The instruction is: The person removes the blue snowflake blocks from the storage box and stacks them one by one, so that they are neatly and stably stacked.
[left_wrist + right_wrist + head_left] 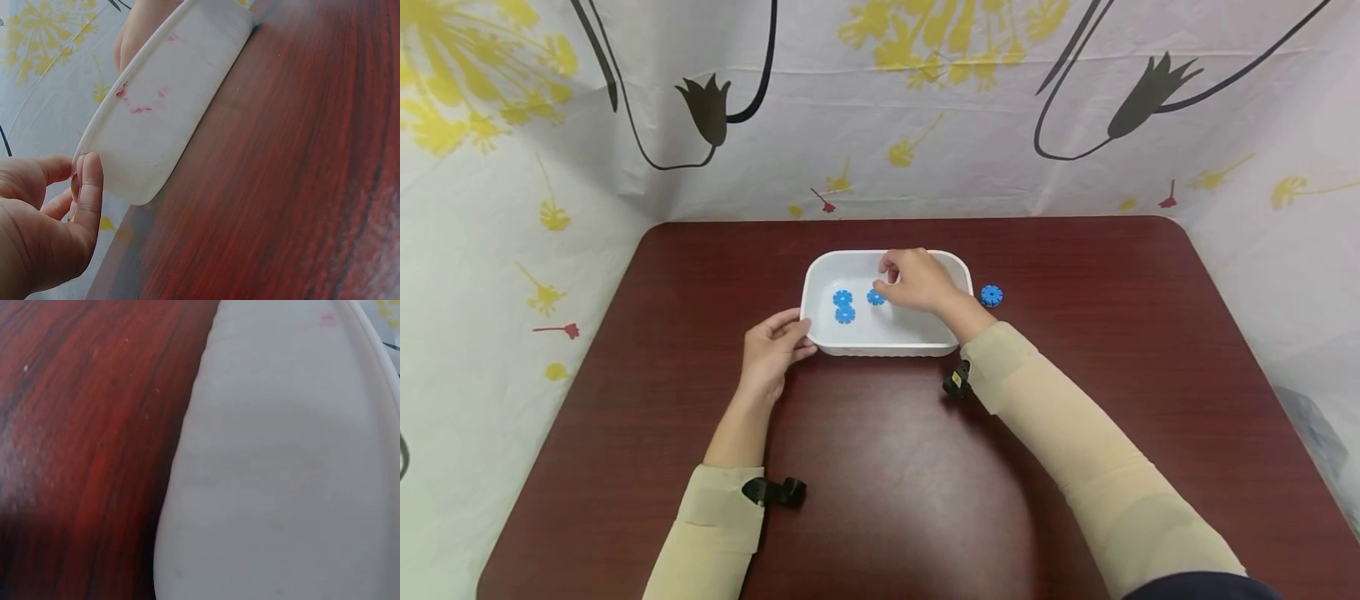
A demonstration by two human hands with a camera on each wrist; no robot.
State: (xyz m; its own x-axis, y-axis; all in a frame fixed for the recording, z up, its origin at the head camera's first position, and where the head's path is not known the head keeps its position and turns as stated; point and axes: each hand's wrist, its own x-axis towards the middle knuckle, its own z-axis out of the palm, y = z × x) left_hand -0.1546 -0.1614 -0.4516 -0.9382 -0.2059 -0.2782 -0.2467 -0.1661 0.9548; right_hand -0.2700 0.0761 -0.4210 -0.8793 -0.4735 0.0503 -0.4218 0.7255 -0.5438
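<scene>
A white plastic tray (pixel 887 350) stands on the table, its outer side wall (pixel 156 106) marked with pinkish stains in the left wrist view. My left hand (pixel 769 354) grips its left end, thumb at the rim and fingers outside. Over the tray's inside hovers my right hand (pixel 917 281), thumb and index fingertips apart. Just under that thumb is a blue notched disc (pixel 876 297), partly covered. Two more blue notched discs (pixel 845 314) lie together in the tray's left half. The right wrist view shows only the tray wall (pixel 275 456) and table, not the hand.
Another blue notched disc (pixel 992 295) sits on the dark red wooden table (pixel 880 467), just right of the tray. Behind the table hangs a white sheet (pixel 805 100) with yellow and grey flower prints.
</scene>
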